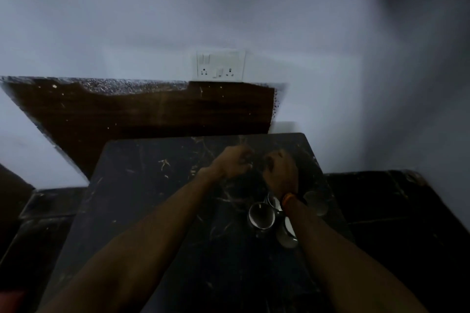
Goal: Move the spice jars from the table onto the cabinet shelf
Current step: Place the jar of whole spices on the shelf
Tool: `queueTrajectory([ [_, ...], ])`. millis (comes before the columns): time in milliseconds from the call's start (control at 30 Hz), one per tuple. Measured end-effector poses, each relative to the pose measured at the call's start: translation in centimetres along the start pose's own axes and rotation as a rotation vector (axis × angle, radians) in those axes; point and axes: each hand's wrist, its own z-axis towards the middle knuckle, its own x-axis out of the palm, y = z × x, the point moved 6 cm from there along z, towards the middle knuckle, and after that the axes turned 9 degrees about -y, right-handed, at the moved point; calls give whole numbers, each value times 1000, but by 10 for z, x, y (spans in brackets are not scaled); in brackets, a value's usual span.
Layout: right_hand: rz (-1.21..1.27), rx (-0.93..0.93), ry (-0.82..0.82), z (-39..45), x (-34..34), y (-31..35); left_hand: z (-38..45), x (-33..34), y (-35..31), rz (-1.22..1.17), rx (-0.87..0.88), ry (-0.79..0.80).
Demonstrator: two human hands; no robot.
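Motion blur smears both the left hand (235,162) and right hand (279,168), so we cannot tell their grip. The right forearm (318,231) partly hides the spice jars (262,215).

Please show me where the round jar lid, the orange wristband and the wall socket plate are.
round jar lid (262,215): head view, centre of its shiny top.
orange wristband (288,199): head view, on the band at the right wrist.
wall socket plate (220,65): head view, middle of the white plate.
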Motion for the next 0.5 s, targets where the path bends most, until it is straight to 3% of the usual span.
queueTrajectory([
  [267,-67,76,171,-83,33,-34,-33,81,35,-26,-96,142],
  [500,-155,72,181,-116,42,-34,-52,106,51,-98,-154,181],
])
